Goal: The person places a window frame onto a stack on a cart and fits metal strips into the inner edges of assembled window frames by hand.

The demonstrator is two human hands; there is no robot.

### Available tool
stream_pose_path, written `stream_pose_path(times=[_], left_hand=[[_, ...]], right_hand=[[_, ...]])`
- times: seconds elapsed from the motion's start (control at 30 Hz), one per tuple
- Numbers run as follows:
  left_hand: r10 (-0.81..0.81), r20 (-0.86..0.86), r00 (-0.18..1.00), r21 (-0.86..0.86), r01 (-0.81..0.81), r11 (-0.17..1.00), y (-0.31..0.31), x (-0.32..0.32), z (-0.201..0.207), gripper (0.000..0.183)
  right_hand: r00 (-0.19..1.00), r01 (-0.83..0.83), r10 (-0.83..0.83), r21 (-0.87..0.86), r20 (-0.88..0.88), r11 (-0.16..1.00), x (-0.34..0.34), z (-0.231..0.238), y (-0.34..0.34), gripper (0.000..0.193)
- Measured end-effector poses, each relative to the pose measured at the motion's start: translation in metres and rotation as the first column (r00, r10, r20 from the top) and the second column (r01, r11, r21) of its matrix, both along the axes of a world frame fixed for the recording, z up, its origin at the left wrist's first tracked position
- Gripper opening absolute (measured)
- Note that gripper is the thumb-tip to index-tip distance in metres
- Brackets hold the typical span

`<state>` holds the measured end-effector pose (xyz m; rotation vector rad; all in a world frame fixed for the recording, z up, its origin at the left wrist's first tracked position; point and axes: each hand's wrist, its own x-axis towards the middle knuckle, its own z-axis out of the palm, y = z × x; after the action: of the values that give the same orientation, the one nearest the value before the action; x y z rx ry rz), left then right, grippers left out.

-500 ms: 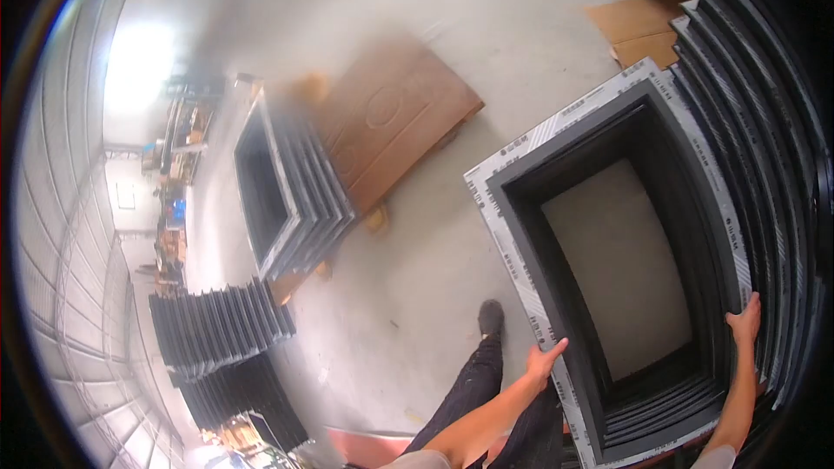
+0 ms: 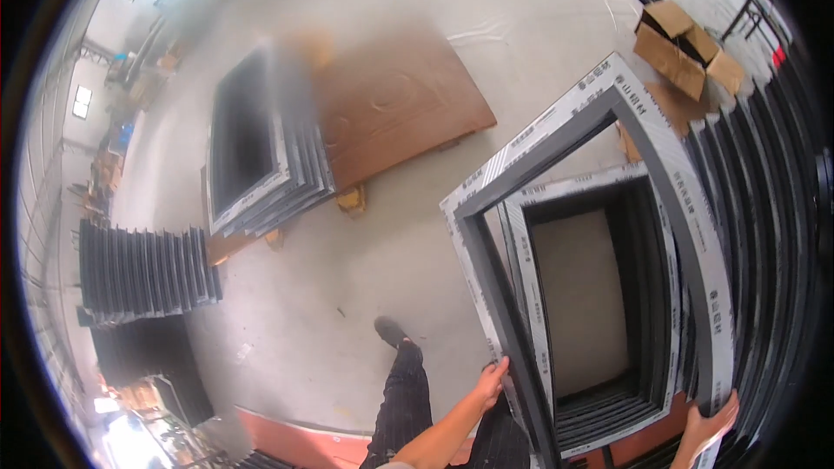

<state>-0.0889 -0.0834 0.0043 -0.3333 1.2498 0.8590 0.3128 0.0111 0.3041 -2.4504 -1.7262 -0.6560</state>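
A dark grey rectangular window frame (image 2: 497,295), with pale printed film along its edges, is held tilted above a stack of similar frames (image 2: 532,260). My left hand (image 2: 493,379) grips its left side bar, fingers closed round the edge. On the opposite bar, near the lower right, my right hand (image 2: 712,421) is closed on the same frame. Through the raised frame's opening I see the stack below, with the floor showing through its middle. The lower end of the held frame runs out of view.
A tall row of dark frames (image 2: 760,243) stands close on the right. Opened cardboard boxes (image 2: 673,52) lie at the far right. To the left, more frames (image 2: 304,178) are stacked beside a brown panel (image 2: 408,113), with another ribbed stack (image 2: 152,269) farther left.
The top frame has come up off the stack and now tilts above it, held in both hands. My view has shifted, and my hands appear lower.
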Motion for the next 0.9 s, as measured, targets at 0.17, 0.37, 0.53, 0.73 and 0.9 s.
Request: stream_pose_path(times=[0.17,0.37,0.53,0.73,0.9], left_hand=[[0.335,0.193,0.922,0.084,-0.355,0.931,0.006,-0.059,0.03,0.062],[0.561,0.194,0.805,0.214,-0.592,0.777,0.046,-0.219,0.132,0.052],[0.672,0.126,0.73,0.661,-0.567,0.492,0.084,-0.425,0.29,0.05],[0.773,-0.323,0.547,0.697,-0.415,0.585,0.09,-0.659,0.443,0.046],[0.864,-0.364,0.348,0.8,-0.357,0.481,0.069,-0.806,0.501,0.043]], right_hand=[[0.989,-0.101,0.078,0.179,0.128,0.979,-0.089,0.053,-0.019,0.077],[0.98,-0.197,0.18,0.437,0.08,0.878,-0.263,0.146,0.003,0.075],[0.95,-0.228,0.312,0.612,-0.033,0.757,-0.428,0.231,0.036,0.074],[0.775,-0.355,0.601,0.651,-0.196,0.671,-0.612,0.266,0.109,0.08],[0.592,-0.338,0.687,0.645,-0.421,0.686,-0.762,0.23,0.151,0.086]])
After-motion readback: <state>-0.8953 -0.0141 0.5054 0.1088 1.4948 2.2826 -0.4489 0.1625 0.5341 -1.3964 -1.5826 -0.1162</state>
